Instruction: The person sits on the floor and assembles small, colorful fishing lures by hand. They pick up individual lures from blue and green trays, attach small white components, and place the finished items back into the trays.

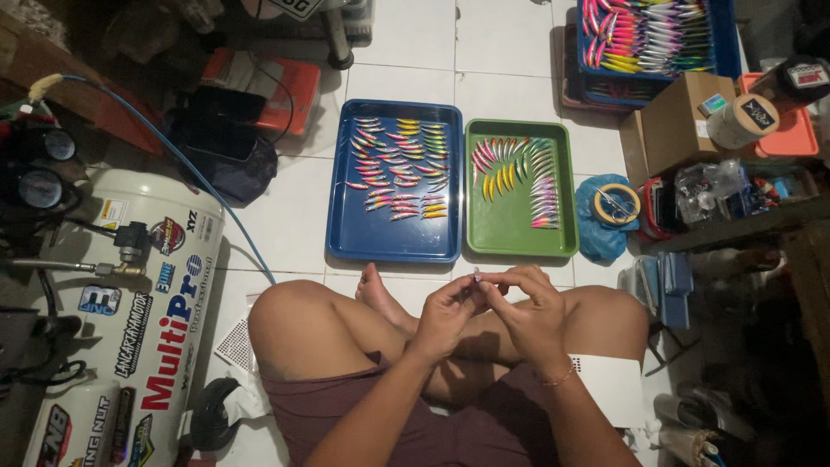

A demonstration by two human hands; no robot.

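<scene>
A white tiled floor (285,216) carries everything here, and the person sits cross-legged on it at the near edge. Largest of the things is the white air compressor tank (130,320), lying along the floor's left side with its gauges (39,169) at the far end and a blue hose (173,147) running from the far left corner toward the person's knee. Ahead of the knees, near the middle of the floor, a blue tray (339,182) holds rows of small painted fishing lures, and a green tray (484,229) touches its right side with more lures fanned across it. In the far right corner a blue crate (724,35) is heaped with bright lures, with a cardboard box (674,121) just in front of it. A blue plastic bag (596,233) with a roll of tape (616,204) on it lies just beside the green tray's right edge. The left hand (445,316) and the right hand (527,311) meet above the crossed legs, close to the trays' near edges. Their fingertips are pinched together on a small pale lure (476,276), which sticks up slightly between them; both hands are closed round it, though it is too small to tell its details.
</scene>
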